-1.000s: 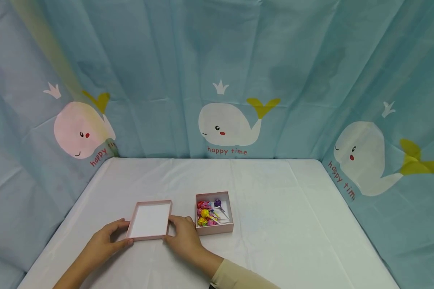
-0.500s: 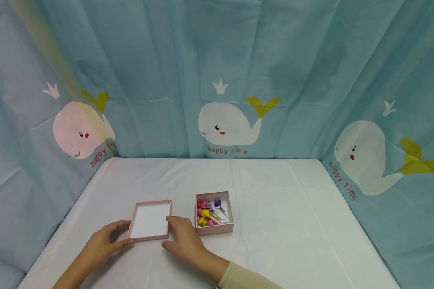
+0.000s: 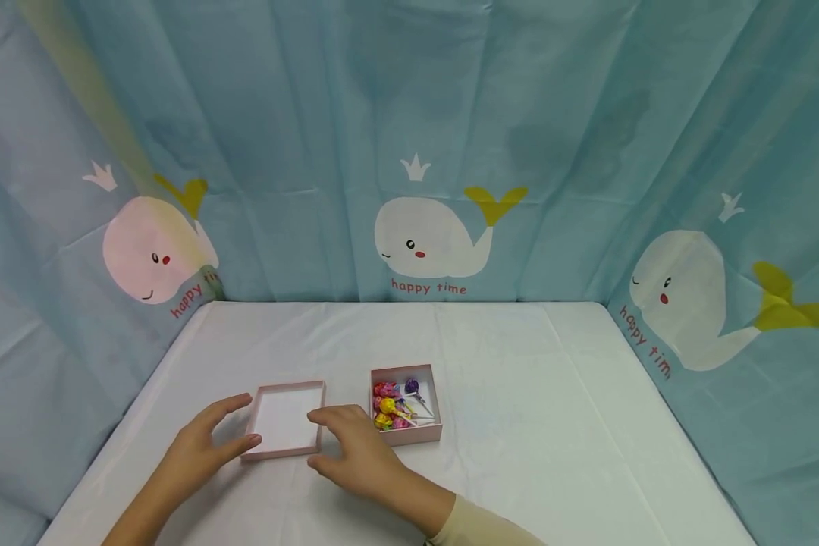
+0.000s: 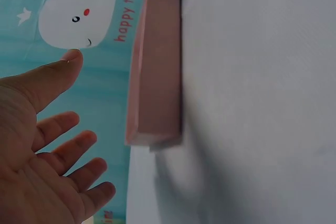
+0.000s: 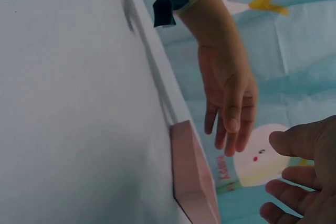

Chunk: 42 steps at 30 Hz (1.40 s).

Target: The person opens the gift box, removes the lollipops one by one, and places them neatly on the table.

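A shallow pink box lid (image 3: 288, 418) with a white inside lies hollow side up on the table. Just off its left side hovers my left hand (image 3: 198, 453), fingers spread and holding nothing; the left wrist view shows the hand (image 4: 52, 145) clear of the pink wall. My right hand (image 3: 365, 459) is over the lid's right edge, relaxed, with nothing in its grasp. Right of that hand stands a pink box (image 3: 409, 434), partly covered by its fingers. Wrapped lollipops (image 3: 387, 406) in yellow, pink, red and purple lie inside, white sticks pointing right.
A white cloth covers the table (image 3: 519, 402). Around its back and sides hangs a blue curtain (image 3: 300, 152) printed with whales. In the right wrist view, a dark strap (image 5: 167, 3) sits at the left sleeve.
Both hands have come off the lid and risen slightly, the right drawing away from its right edge. The lid and the lollipop box stay in place.
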Motion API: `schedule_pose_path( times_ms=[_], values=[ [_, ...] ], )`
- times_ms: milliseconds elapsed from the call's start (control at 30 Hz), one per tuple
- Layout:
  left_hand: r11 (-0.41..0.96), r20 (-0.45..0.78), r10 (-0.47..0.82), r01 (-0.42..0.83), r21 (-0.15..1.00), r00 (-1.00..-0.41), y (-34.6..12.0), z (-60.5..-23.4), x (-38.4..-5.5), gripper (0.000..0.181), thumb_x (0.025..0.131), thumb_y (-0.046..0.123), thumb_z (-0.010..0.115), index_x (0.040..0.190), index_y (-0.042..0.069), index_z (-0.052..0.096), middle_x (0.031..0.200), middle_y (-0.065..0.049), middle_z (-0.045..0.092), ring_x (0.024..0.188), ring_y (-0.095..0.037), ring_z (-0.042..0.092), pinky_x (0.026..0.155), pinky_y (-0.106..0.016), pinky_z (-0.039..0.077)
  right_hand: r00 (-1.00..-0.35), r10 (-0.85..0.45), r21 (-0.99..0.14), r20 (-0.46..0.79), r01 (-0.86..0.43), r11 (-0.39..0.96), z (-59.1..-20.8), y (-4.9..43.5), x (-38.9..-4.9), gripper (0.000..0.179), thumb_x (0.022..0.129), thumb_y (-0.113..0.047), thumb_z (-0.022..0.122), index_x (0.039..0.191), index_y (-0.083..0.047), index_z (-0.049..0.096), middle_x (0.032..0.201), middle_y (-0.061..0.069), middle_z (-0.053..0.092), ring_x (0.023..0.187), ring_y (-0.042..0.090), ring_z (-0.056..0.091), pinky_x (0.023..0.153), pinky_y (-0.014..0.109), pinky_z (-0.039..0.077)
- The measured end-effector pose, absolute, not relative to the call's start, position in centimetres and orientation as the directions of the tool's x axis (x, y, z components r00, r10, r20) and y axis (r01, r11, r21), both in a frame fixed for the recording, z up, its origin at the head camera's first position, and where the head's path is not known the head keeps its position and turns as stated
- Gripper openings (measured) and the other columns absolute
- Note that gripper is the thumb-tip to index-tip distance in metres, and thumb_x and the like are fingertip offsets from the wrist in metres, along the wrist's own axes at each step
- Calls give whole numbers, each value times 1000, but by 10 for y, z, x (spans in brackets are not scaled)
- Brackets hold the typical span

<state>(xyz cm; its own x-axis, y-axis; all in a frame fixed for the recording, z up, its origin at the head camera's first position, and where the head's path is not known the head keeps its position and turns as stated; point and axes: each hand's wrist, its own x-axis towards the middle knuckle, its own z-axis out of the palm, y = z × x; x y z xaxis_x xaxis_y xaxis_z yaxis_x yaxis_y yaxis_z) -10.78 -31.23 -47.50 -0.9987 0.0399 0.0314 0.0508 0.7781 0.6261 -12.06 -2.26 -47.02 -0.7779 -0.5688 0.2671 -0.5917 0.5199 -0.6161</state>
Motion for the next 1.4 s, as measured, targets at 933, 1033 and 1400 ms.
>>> schedule_pose_path(
  times_ms=[933,1033,1400],
  values=[
    [629,127,191,221,746,-973,-206,-460,-134,93,78,56,84,155,25,43,160,-5,44,148,-37,39,114,-67,39,-837,-378,-716,395,-538,444,-433,69,-152,46,91,-20,79,135,-21,65,135,-7,65,132,15,52,110,48,50],
    [626,143,204,242,742,-968,-193,-462,-137,96,79,55,85,157,22,40,162,-7,41,148,-38,39,114,-66,40,-854,-346,-721,389,-515,464,-435,76,-158,45,92,-21,79,135,-20,66,136,-8,65,133,16,52,111,50,49],
    [585,40,186,144,798,-982,-151,-483,-147,114,76,41,91,165,17,23,170,-10,24,155,-38,23,122,-64,28,-877,-327,-692,351,-478,540,-446,86,-187,32,92,-21,79,123,-21,73,123,-9,71,120,14,57,106,44,52]
  ],
)
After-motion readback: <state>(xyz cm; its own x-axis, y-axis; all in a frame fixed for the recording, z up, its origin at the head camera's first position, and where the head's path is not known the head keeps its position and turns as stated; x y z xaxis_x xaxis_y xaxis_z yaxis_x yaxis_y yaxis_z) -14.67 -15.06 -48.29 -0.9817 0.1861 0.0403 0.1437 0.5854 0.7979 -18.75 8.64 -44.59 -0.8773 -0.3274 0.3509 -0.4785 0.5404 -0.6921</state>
